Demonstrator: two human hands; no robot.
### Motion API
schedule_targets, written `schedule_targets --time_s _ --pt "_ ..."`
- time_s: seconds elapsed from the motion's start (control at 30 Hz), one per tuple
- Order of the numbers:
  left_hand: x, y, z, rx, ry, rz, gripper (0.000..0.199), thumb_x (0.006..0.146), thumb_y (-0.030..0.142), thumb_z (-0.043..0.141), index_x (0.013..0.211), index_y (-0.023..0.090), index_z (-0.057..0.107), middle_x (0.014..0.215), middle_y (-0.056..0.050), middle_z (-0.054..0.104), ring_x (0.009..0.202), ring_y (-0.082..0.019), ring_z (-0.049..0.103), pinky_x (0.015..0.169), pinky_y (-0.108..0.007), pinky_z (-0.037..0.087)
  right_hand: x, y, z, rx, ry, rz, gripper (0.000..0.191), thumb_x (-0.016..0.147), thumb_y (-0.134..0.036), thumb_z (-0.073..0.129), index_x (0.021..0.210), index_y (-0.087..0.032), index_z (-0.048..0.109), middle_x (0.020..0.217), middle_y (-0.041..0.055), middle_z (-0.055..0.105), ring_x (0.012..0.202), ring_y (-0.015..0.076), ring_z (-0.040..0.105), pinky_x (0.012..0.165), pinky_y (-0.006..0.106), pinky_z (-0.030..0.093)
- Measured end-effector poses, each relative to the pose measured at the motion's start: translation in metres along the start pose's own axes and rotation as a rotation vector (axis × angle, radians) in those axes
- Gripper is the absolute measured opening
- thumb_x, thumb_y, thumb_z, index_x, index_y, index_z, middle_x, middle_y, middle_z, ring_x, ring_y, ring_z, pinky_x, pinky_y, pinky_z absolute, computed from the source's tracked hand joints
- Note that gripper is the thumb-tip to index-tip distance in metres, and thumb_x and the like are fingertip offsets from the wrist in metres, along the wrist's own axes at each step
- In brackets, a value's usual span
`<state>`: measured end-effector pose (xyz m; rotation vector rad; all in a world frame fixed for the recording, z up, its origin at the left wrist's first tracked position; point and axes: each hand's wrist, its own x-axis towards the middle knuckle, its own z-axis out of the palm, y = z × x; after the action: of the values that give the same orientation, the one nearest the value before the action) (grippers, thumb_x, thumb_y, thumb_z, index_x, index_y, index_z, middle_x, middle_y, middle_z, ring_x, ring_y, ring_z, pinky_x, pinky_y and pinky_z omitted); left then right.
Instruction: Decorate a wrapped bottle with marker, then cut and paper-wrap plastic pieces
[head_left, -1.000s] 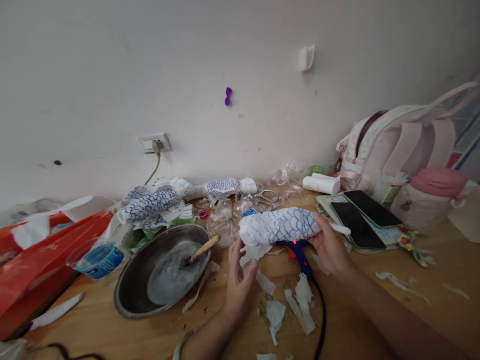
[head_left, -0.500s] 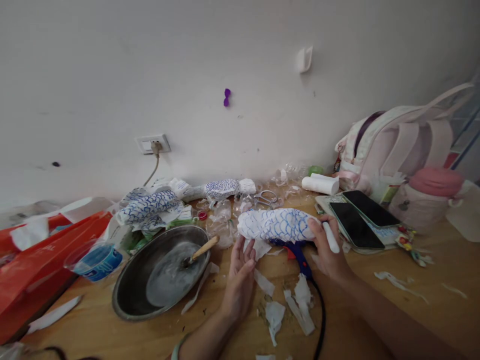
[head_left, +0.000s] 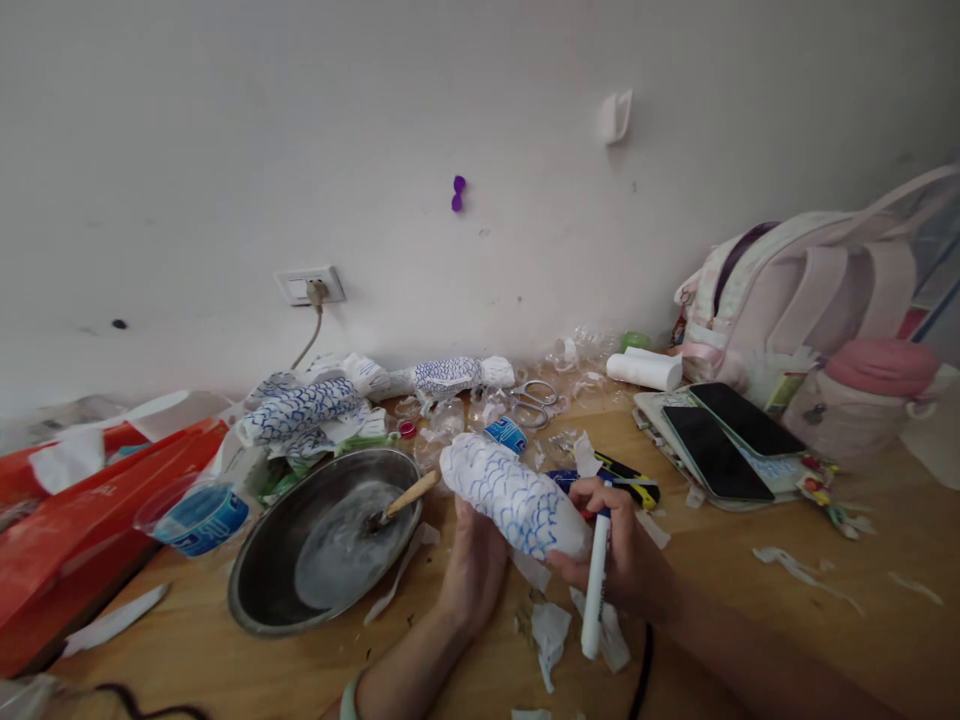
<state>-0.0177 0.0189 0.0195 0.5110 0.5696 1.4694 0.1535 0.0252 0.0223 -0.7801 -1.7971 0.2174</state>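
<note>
A white, paper-wrapped fish shape (head_left: pixel 506 490) with blue drawn scales is tilted above the table, its right end lower and nearer me. My left hand (head_left: pixel 478 565) supports it from below and behind, with most of its fingers hidden. My right hand (head_left: pixel 634 560) pinches the lower right end and also grips a white marker (head_left: pixel 595 605), whose white end points down. Two similar scaled paper shapes lie at the back: one on the left (head_left: pixel 307 408) and one in the middle (head_left: pixel 448 374).
Left of my hands stands a metal basin (head_left: pixel 247 590) of whitish liquid with a wooden-handled brush (head_left: pixel 409 495). Paper scraps (head_left: pixel 551 630), scissors (head_left: pixel 534 400) and a yellow-black cutter (head_left: pixel 637 487) lie about. Phones (head_left: pixel 716 455), a pink-lidded bottle (head_left: pixel 877 370) and a backpack (head_left: pixel 810 270) are at right.
The fish shape has tilted, its right end swinging down toward me. My left hand has come up against it, and my right hand has lowered with the marker, uncovering the cutter.
</note>
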Motion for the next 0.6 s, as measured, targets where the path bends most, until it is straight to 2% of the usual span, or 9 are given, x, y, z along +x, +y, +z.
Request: schedule_targets --time_s 0.1,0.23,0.27,0.33,0.4,0.47,0.53,0.6 --pt "0.000 0.002 -0.001 -0.086 0.010 -0.013 0.047 0.073 0.057 0.072 0.105 0.023 0.070 0.103 -0.007 0.073 0.117 -0.030 0.058 0.105 -0.043 0.040 0.002 -0.002 -0.005 -0.080 -0.093 -0.110 0.043 0.085 -0.048 0.062 0.104 -0.023 0.033 0.096 0.0078 0.059 0.079 0.0193 0.064 0.066 0.029 0.052" --pt "-0.002 0.002 -0.009 -0.133 0.047 -0.153 0.042 0.077 0.049 0.070 0.102 0.015 0.073 0.099 -0.010 0.076 0.105 -0.030 0.065 0.104 -0.043 0.042 0.004 -0.001 -0.010 -0.011 -0.256 -0.178 0.046 0.080 -0.057 0.065 0.096 -0.023 0.037 0.083 0.0032 0.061 0.065 0.0172 0.061 0.056 0.027 0.046" --pt "-0.002 0.002 -0.011 -0.131 0.052 -0.204 0.041 0.078 0.046 0.070 0.102 0.013 0.073 0.096 -0.011 0.076 0.102 -0.030 0.067 0.103 -0.042 0.042 0.004 -0.001 -0.011 0.044 -0.308 -0.144 0.046 0.080 -0.058 0.065 0.093 -0.024 0.038 0.080 0.0016 0.061 0.064 0.0169 0.060 0.057 0.027 0.046" --pt "-0.005 0.001 -0.015 -0.121 0.048 -0.287 0.036 0.077 0.038 0.071 0.099 0.010 0.073 0.090 -0.012 0.076 0.100 -0.031 0.068 0.103 -0.042 0.043 0.003 -0.001 -0.011 0.166 -0.378 0.019 0.038 0.084 -0.055 0.061 0.090 -0.024 0.040 0.075 -0.0007 0.059 0.062 0.0156 0.058 0.057 0.027 0.045" --pt "-0.008 -0.001 -0.017 -0.112 0.013 -0.348 0.031 0.073 0.035 0.075 0.091 0.010 0.074 0.086 -0.013 0.076 0.102 -0.033 0.068 0.103 -0.044 0.043 0.002 -0.002 -0.009 0.245 -0.381 0.237 0.027 0.090 -0.046 0.054 0.087 -0.023 0.040 0.072 -0.0022 0.056 0.060 0.0135 0.054 0.056 0.025 0.043" --pt "-0.013 -0.003 -0.018 -0.097 -0.059 -0.407 0.033 0.068 0.038 0.079 0.084 0.010 0.074 0.084 -0.014 0.076 0.106 -0.037 0.065 0.104 -0.047 0.042 0.002 -0.003 -0.007 0.261 -0.350 0.388 0.021 0.092 -0.039 0.051 0.085 -0.023 0.039 0.070 -0.0037 0.050 0.058 0.0122 0.049 0.056 0.025 0.042" --pt "-0.017 -0.006 -0.016 -0.077 -0.134 -0.434 0.036 0.065 0.040 0.081 0.084 0.010 0.074 0.085 -0.015 0.076 0.109 -0.039 0.064 0.103 -0.050 0.042 0.002 -0.004 -0.005 0.272 -0.325 0.444 0.019 0.091 -0.036 0.051 0.084 -0.024 0.037 0.069 -0.0045 0.044 0.059 0.0119 0.045 0.057 0.025 0.041" --pt "-0.020 -0.008 -0.013 -0.053 -0.183 -0.415 0.039 0.067 0.040 0.080 0.092 0.011 0.074 0.090 -0.015 0.076 0.110 -0.039 0.063 0.103 -0.051 0.042 0.001 -0.005 -0.003 0.300 -0.322 0.440 0.017 0.091 -0.032 0.050 0.084 -0.024 0.036 0.070 -0.0043 0.043 0.061 0.0119 0.043 0.058 0.024 0.041"
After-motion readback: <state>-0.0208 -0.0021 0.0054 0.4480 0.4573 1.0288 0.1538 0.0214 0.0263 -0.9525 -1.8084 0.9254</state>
